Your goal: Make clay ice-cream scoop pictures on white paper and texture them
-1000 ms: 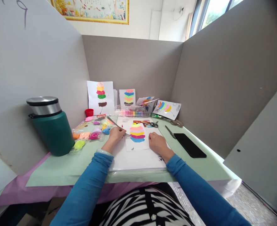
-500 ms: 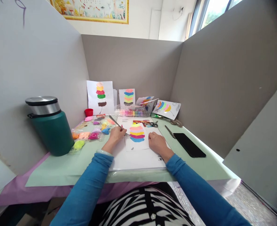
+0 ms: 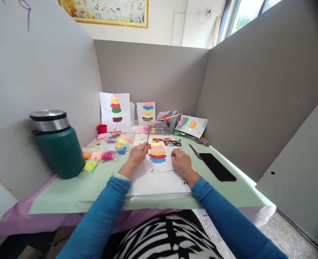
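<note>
A thin metallic tool point(image 3: 148, 134) stands nearly upright in the closed fingers of my left hand point(image 3: 137, 157); its lower end is hidden. Between my hands lies a small white card point(image 3: 148, 167) with curved stripes of yellow, pink, orange, magenta and blue clay point(image 3: 157, 156). My right hand point(image 3: 180, 162) rests curled at the card's right edge, and whether its fingers hold anything is hidden. Larger white sheets point(image 3: 159, 185) lie under the card.
Left are a green flask point(image 3: 61, 154), a red cup point(image 3: 102, 128) and bagged clay point(image 3: 108, 155). Scissors point(image 3: 176, 143) lie behind the card. Right are a black phone point(image 3: 217, 167) and a dark slim tool point(image 3: 195, 151). Clay pictures point(image 3: 123, 111) lean at the back.
My left hand has moved slightly right, and the tool in it has swung from a slant over the card to nearly upright. My right hand has barely shifted.
</note>
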Motion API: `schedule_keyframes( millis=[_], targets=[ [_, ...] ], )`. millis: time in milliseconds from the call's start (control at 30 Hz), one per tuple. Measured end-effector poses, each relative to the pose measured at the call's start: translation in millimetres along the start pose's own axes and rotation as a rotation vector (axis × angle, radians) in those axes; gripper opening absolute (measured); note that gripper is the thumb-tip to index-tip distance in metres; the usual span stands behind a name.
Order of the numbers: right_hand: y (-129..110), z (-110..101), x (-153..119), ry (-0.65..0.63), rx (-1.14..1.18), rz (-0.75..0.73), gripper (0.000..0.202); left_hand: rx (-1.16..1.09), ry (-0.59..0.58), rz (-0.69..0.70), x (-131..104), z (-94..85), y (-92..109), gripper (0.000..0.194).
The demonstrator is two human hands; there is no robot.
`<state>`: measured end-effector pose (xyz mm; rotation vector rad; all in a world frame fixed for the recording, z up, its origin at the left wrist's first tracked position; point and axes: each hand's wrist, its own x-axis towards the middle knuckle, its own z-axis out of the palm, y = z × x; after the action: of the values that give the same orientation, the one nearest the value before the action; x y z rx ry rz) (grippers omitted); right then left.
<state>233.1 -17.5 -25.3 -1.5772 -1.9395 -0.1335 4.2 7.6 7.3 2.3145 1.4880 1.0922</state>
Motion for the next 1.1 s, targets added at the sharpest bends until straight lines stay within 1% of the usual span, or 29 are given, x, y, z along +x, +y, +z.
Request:
schedule_keyframes(
  millis=[67,133,200,300,367,467,567,633,700,833,900,1100],
  targets=[
    [-3,-2,0,0.068,0.179,-0.054,0.019,0.122,-0.009,0.098,-3,0.6,4,0.032],
    [-8,-3,0,0.061,0.396,-0.101,0.017,0.231,-0.014,0.200,-6,2.2,9,0.031],
    [-14,-4,1,-0.004,0.641,-0.081,0.023,0.299,-0.025,0.291,-8,4.6,12,0.032],
    [-21,-5,2,-0.117,0.986,0.020,0.038,0.336,-0.042,0.377,-10,8.7,18,0.032],
    [-21,-6,4,-0.160,1.113,0.081,0.041,0.317,-0.035,0.387,-11,10.2,19,0.030],
    [-16,-8,8,-0.154,1.233,0.170,0.046,0.227,-0.028,0.344,-10,9.6,19,0.028],
    [-9,-10,11,-0.101,1.394,0.242,0.041,0.097,-0.116,0.266,-10,7.5,17,0.031],
    [-7,-10,13,-0.087,1.465,0.257,0.041,0.016,-0.174,0.246,-9,6.8,16,0.029],
    [-6,-9,13,-0.112,1.490,0.248,0.043,-0.011,-0.187,0.257,-9,7.0,15,0.026],
    [-9,-8,10,-0.275,1.451,0.206,0.043,0.075,-0.177,0.302,-11,8.5,16,0.027],
    [-10,-8,9,-0.313,1.426,0.200,0.041,0.092,-0.177,0.305,-12,8.5,16,0.027],
    [-6,-7,12,-0.167,1.484,0.281,0.035,0.070,-0.098,0.247,-10,5.4,13,0.027]
  ],
)
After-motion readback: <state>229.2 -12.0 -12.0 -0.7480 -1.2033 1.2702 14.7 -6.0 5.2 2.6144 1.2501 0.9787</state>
